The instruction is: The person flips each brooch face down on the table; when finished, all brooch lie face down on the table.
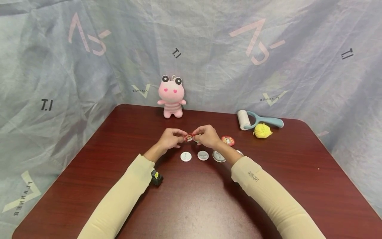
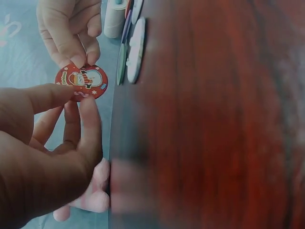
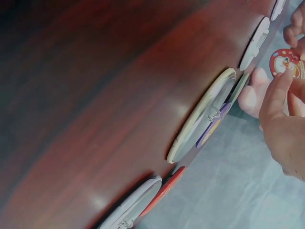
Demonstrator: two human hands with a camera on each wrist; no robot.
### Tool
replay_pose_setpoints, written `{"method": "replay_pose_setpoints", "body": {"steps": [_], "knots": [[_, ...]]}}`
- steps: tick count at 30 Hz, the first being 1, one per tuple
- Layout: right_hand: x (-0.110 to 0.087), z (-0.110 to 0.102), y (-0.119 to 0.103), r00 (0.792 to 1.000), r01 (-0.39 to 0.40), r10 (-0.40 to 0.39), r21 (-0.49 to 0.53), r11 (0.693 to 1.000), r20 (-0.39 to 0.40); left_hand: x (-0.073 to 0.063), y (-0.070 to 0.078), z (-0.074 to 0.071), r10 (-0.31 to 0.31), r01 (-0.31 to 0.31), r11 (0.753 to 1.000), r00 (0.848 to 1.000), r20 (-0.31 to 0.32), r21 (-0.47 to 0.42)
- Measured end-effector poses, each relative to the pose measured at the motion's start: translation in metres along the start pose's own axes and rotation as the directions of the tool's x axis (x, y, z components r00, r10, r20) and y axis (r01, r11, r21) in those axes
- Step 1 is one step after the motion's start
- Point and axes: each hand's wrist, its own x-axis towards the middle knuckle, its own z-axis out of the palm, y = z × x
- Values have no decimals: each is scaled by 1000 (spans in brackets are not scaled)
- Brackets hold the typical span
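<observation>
Above the table, a round red button badge with a snowman-like picture is raised between both hands. My left hand pinches one edge with thumb and fingers. The opposite edge is pinched by the fingertips of my right hand. Face down below the hands lie a white-backed badge, a second one and a larger one, their pin backs showing. Beside the right wrist a red patterned badge lies face up. Another pale badge is partly hidden by the right forearm.
A pink plush toy stands at the table's back edge. Toward the back right are a lint roller with a blue handle and a yellow fuzzy ball. Grey printed cloth hangs behind the dark red table.
</observation>
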Motion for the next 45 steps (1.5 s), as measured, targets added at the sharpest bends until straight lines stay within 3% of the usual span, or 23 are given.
{"method": "replay_pose_setpoints", "body": {"steps": [11, 22, 33, 38, 45], "knots": [[-1, -1, 1, 998, -30, 32, -47, 998, 46, 0, -3, 1, -11, 13, 998, 999, 30, -57], [-2, -3, -1, 996, -63, 69, -109, 992, 54, -1, -3, -1, 16, -16, 999, 1000, 8, 28], [-1, 0, -1, 991, -70, 76, -60, 996, 109, 2, -3, -3, 16, -14, 997, 999, -29, 81], [0, 4, -1, 995, -34, 39, -50, 998, 91, 3, -4, -4, 50, -46, 993, 998, -33, 109], [4, 10, -4, 1000, -10, 9, -79, 997, -15, 3, -3, -4, 97, -86, 985, 993, -66, 148]]}}
